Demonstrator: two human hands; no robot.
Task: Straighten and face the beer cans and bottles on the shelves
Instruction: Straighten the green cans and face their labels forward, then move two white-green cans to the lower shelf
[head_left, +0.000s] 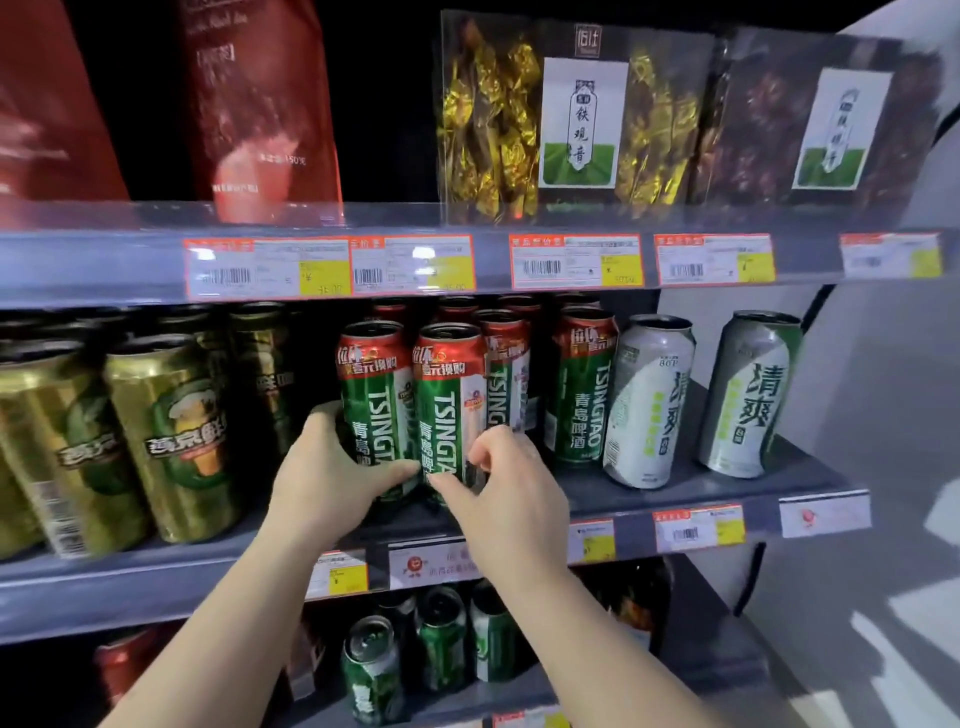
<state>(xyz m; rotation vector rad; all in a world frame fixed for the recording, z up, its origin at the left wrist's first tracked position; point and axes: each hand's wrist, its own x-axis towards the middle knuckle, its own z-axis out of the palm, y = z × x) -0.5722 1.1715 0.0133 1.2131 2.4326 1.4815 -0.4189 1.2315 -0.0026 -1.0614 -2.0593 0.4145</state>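
Both hands are at work on the two front green Tsingtao cans on the middle shelf (675, 499), set side by side at the near edge so their labels face out. The left hand (327, 467) wraps the low part of the left front can (371, 395), thumb laid across its front, fingers curled round the far left side; this looks like a steadying hold so the can does not slide while its neighbour is turned. The right hand (511, 486) pinches the lower right side of the right front can (451, 400) with curled fingertips, a grip that suits twisting it so its label faces forward. More Tsingtao cans stand behind and to the right, one (582, 387) already squared up. Two silver-green cans (652, 400) lean apart at the far right and likely need straightening. Gold cans (171, 431) fill the left; further green cans (374, 670) sit untidy on the lower shelf
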